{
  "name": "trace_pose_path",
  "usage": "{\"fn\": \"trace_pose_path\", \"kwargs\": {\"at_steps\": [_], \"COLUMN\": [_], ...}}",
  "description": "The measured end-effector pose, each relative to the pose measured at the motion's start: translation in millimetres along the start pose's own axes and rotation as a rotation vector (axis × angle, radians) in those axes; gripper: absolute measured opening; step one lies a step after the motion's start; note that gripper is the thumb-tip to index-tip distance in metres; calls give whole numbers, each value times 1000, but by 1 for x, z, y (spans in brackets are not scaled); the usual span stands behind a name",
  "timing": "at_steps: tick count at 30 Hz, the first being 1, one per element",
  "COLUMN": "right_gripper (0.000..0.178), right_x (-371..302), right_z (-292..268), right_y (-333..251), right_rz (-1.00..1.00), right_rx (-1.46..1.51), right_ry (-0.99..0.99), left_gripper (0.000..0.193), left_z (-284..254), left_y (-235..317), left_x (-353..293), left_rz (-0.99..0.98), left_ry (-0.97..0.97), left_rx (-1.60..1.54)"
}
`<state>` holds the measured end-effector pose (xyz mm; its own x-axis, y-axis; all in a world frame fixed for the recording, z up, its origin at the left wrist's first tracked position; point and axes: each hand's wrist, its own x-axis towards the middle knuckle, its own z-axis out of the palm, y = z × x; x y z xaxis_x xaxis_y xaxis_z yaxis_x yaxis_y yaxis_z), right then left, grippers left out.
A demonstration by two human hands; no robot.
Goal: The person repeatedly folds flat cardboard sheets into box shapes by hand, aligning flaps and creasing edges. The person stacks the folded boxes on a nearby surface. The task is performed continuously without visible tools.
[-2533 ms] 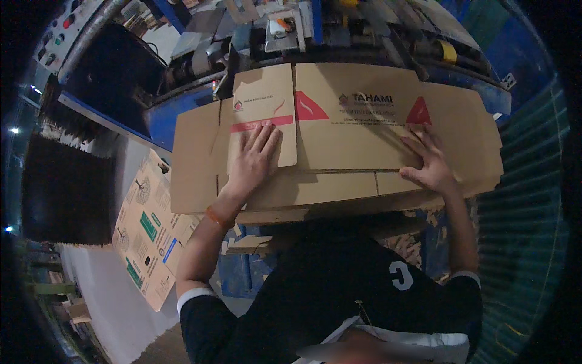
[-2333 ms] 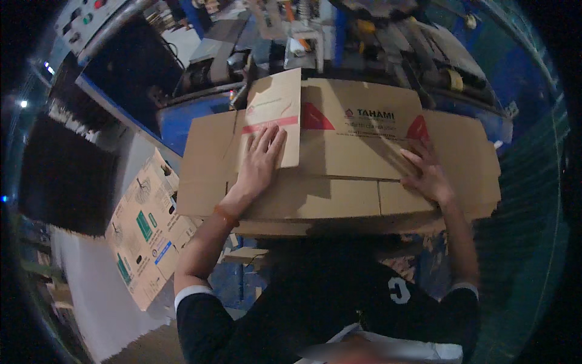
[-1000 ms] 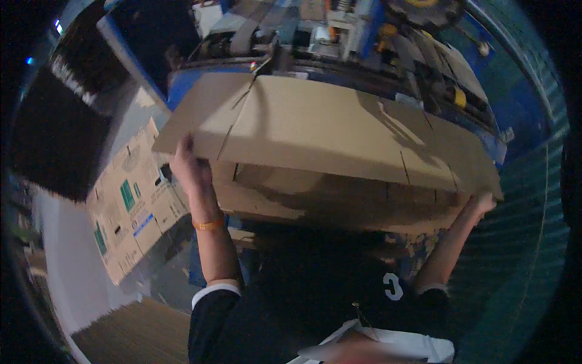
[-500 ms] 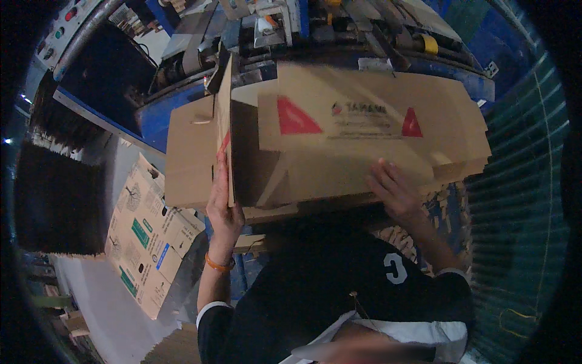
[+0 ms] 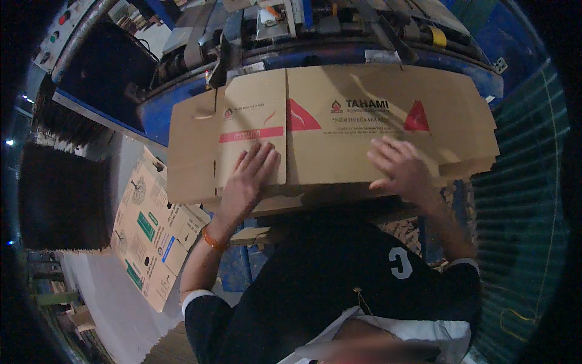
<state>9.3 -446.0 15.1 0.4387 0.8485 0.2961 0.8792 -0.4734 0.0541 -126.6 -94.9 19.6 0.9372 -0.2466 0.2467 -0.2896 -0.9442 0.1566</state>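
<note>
A brown cardboard box blank (image 5: 339, 164) with red printed shapes and dark lettering lies flat in front of me, on top of more cardboard (image 5: 188, 145). Its narrow left panel (image 5: 251, 97), crossed by a red band, is folded down level with the wide panel. My left hand (image 5: 251, 176) rests on that narrow panel near its front edge, fingers stretched out. On the wide panel's right half lies my right hand (image 5: 400, 167), its fingers spread against the surface. Neither hand grips anything.
A machine (image 5: 339, 45) with belts and rollers stands just beyond the cardboard. At left, printed cardboard sheets (image 5: 148, 230) lie on a grey surface, near a dark stack (image 5: 63, 197). A control panel (image 5: 57, 30) is at upper left; a green corrugated wall (image 5: 521, 200) runs along the right.
The narrow left panel, upright before, is now down flat. My left hand has gone from its edge to its face, moving right. My right hand has shifted slightly up and right.
</note>
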Motion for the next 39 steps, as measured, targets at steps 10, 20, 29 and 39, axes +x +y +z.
{"fn": "trace_pose_path", "kwargs": {"at_steps": [10, 20, 29, 39], "right_gripper": [47, 18, 22, 29], "right_x": [136, 229, 227, 234], "right_z": [23, 73, 73, 62], "right_y": [-15, -33, -39, -50], "right_rz": [703, 657, 562, 426], "right_rx": [1201, 1665, 1603, 829], "right_ry": [-159, -315, -223, -178], "left_gripper": [63, 30, 36, 34], "left_z": [13, -6, 2, 24], "left_y": [-5, -76, -110, -102], "left_x": [18, 38, 54, 62], "left_rz": [-21, -731, -960, -1069], "left_ry": [79, 510, 312, 472], "left_rx": [68, -110, -371, -111]}}
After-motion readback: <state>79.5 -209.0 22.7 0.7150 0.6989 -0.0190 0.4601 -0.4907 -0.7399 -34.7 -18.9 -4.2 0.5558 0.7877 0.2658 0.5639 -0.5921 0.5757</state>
